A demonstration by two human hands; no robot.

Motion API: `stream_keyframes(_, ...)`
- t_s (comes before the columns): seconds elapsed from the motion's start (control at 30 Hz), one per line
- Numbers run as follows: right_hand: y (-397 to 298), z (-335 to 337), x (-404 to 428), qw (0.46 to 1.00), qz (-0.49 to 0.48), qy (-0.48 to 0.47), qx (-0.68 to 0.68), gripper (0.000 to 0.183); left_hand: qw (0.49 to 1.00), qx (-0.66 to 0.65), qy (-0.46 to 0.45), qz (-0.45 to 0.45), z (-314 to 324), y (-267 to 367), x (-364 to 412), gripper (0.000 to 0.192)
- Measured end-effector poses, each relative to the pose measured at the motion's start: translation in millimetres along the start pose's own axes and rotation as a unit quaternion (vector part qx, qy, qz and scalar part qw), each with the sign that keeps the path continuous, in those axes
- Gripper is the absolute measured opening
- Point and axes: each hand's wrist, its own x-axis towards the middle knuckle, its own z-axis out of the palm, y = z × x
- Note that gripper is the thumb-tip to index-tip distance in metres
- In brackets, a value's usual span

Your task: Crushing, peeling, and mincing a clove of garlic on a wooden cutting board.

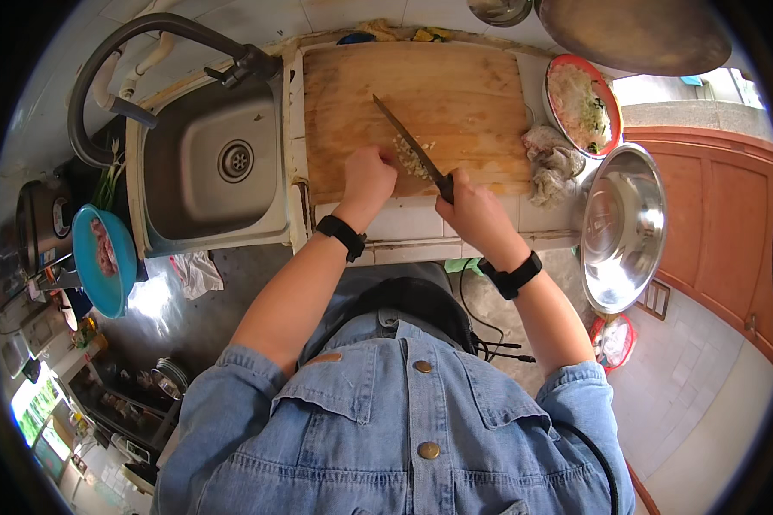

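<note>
My right hand [477, 212] grips the dark handle of a kitchen knife [407, 136], whose blade points up and left across a wooden cutting board [361, 77]. Under and around the blade lies a small heap of chopped pale pieces, perhaps garlic [411, 161]. Just left of the heap, my left hand [370, 172] rests at the board's lower part with its fingers curled; whether something small is in it cannot be told. Both wrists wear black bands.
Left of the board is a steel sink [200, 161] with a dark faucet [167, 22]; beyond it, a blue bowl [125, 257] holds raw meat. On the right are a crumpled cloth [551, 170], a red-rimmed bowl [617, 106] of shredded food and a large steel basin [625, 225].
</note>
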Motion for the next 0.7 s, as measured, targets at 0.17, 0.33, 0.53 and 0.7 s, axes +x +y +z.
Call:
stream_keyframes(0.17, -10, -2, -2, 1.000, -0.004, 0.009, -0.016, 0.028, 1.000, 0.003, -0.011, -0.005, -4, 5, -3, 0.015)
stream_keyframes(0.33, -5, 7, -5, 1.000, -0.010, 0.028, -0.010, 0.028, 0.998, 0.047, -0.030, 0.014, -6, 7, -2, 0.015)
stream_keyframes(0.53, 11, -9, -4, 0.998, 0.004, 0.067, 0.002, 0.028, 0.997, -0.013, -0.048, -0.065, -6, 20, -4, 0.018)
stream_keyframes(0.7, 5, 4, -9, 0.999, 0.000, 0.050, -0.018, 0.028, 0.999, 0.034, -0.017, 0.036, 7, 12, -4, 0.016)
